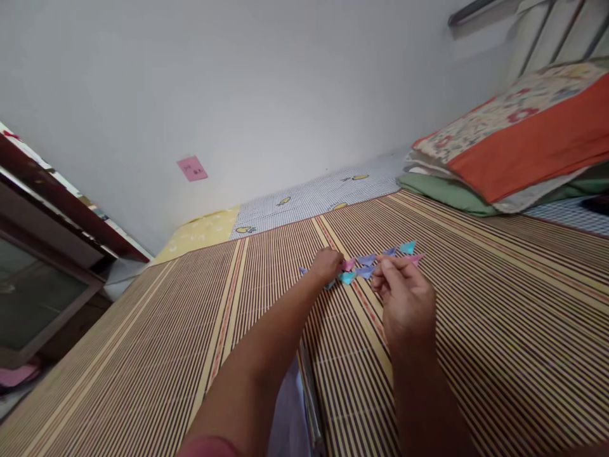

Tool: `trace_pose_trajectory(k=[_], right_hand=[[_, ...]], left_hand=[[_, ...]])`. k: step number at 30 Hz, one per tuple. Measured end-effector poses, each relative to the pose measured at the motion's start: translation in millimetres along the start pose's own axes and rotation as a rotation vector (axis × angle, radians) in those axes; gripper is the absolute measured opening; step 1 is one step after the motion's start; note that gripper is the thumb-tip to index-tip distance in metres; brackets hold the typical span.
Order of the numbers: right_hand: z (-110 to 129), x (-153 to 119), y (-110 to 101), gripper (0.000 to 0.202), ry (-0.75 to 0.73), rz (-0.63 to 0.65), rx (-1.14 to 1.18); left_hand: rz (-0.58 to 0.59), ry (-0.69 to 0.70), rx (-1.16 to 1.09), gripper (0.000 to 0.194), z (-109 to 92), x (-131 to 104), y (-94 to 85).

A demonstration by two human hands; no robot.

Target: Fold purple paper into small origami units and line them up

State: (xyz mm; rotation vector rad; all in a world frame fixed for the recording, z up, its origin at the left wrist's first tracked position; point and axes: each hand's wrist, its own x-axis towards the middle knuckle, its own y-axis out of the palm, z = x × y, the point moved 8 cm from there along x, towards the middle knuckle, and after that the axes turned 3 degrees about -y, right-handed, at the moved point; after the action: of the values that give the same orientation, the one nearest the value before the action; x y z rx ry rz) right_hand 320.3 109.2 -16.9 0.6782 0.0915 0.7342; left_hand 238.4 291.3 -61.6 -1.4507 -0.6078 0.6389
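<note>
Can't tell if either hand is actually gripping: left hand (327,264) has its fingertips hidden, right hand (405,303) has thumb and forefinger bunched up close. From the head cam I count about nine folded paper pieces (347,278): three teal, two pink, four bluish-purple, small, pointy, kinda boat-shaped. They're in two rough rows on one striped mat (476,311), nearer its far edge.

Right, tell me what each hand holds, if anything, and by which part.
It cannot be told: the left hand and right hand are at the small colored papers, but any hold is hidden.
</note>
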Motion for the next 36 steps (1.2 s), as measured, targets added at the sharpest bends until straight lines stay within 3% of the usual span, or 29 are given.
trace_pose_trajectory(k=[11,14,18,20,22,26,29,31,33,36], right_hand=[[-1,-2,1,0.011,-0.009,0.014,-0.017],[-1,-1,1,0.013,-0.008,0.015,-0.014],[0,2,-3,0.015,-0.024,0.004,-0.011],[2,3,-6,0.018,-0.034,-0.018,-0.002],[4,3,-8,0.023,-0.048,-0.03,0.016],[8,-2,-3,0.028,-0.066,0.0,0.048],[1,-7,2,0.024,-0.034,0.042,-0.015],[-2,-12,6,0.025,-0.053,0.097,-0.142],[-4,-18,12,0.026,-0.11,0.17,-0.284],[-11,-23,24,0.024,-0.168,0.275,-0.428]], left_hand=[[-0.052,-0.018,-0.091,0.035,-3,1,-2.9],[-0.116,-0.025,-0.158,0.035,0,-2,-17.6],[-0.251,-0.066,-0.278,0.021,12,-25,-57.1],[-0.328,-0.095,-0.358,0.008,22,-54,-80.3],[-0.417,-0.143,-0.449,0.007,35,-97,-100.9],[-0.62,-0.321,-0.639,0.014,64,-214,-117.8],[-0.701,-0.448,-0.745,0.022,74,-296,-105.1],[-0.71,-0.567,-0.89,0.021,79,-334,-86.2],[-0.722,-0.67,-1.042,0.02,83,-356,-67.0],[-0.766,-0.686,-1.19,0.021,86,-365,-48.9]])
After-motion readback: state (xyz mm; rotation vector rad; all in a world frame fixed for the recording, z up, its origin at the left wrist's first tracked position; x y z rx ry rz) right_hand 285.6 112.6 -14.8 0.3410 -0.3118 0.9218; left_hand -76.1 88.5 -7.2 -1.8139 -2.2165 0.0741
